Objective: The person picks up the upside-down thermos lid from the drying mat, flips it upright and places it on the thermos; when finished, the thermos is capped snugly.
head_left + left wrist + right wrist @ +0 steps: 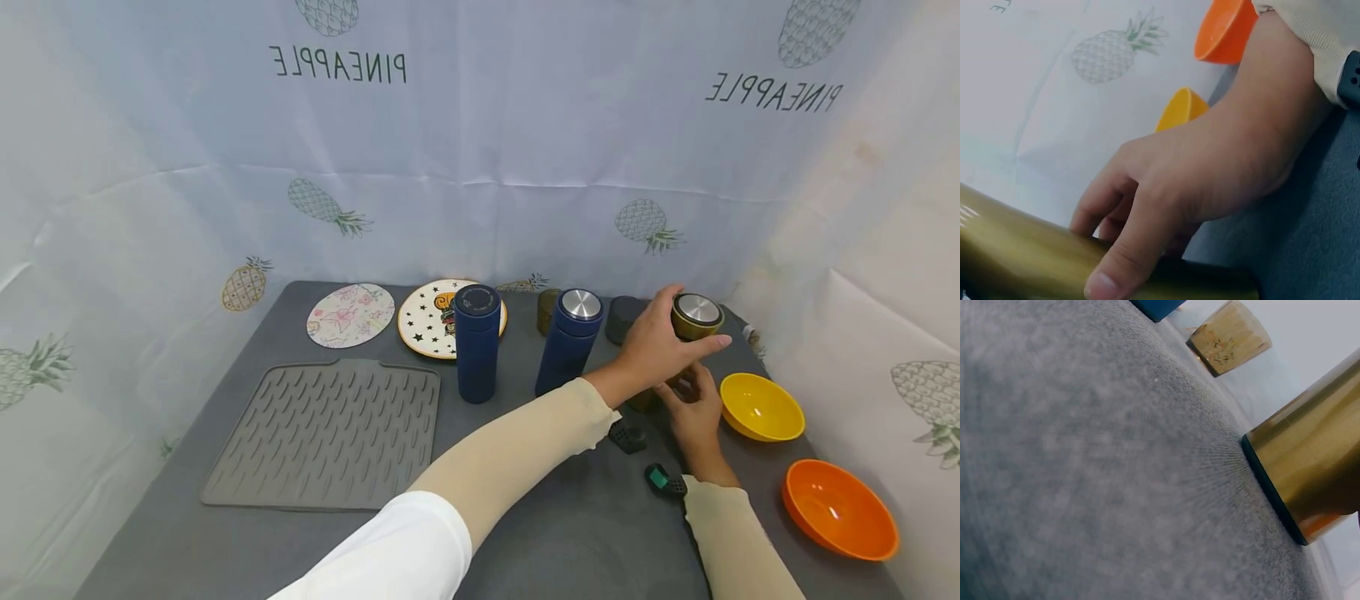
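while the left hand [656, 346] curls around the gold flask's [693, 321] cap at right of frame, the right hand [693, 412] should grip its body firmly, keeping it upright.

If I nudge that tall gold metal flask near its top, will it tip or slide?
The gold metal flask is tall and narrow-based, so a high push would probably tip it. Its glossy wall looks slippery to grip. On the grey felt-like mat it likely drags rather than slides.

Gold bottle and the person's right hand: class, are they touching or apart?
Touching. In the left wrist view the right hand wraps fingers onto the gold bottle; the head view shows it low on the bottle.
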A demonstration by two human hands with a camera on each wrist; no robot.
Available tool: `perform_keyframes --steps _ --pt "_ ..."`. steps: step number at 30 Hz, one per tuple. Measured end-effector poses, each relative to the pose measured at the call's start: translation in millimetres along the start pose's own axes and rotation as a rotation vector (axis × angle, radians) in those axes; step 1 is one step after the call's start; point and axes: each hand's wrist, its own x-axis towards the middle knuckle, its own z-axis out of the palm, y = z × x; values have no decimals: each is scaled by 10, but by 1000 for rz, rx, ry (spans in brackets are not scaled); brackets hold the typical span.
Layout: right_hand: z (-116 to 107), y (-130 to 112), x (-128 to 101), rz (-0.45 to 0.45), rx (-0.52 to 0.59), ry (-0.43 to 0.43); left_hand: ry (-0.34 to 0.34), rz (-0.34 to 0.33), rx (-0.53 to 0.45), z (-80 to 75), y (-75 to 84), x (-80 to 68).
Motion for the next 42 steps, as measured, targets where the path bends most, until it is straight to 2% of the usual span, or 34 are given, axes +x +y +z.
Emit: perform_keyframes --steps 5,8,12,21,24,29,36,39,42 --pt "-15 -220 -35 -58 20 2 68 17 64 -15 -11 -3" --pt "-34 -297 -43 -84 40 11 91 42 16 -22 -43 -33" --pt "-54 -322 -43 -74 31 17 106 85 -28 -26 -99 -79" --pt "-53 -294 -62 -65 22 12 134 212 61 -22 -161 -178" --pt "-49 -305 -74 -75 23 14 126 229 76 -12 -152 -209" --pt "-40 -338 -86 -61 1 17 97 161 15 0 -108 -205" --pt "-30 -356 -84 -57 -17 14 70 28 4 34 -19 -111" --pt "-28 -340 -93 -65 -10 9 77 -3 -8 65 3 -85" --pt "-24 -326 -93 -69 -8 5 100 -5 -19 92 5 -66"
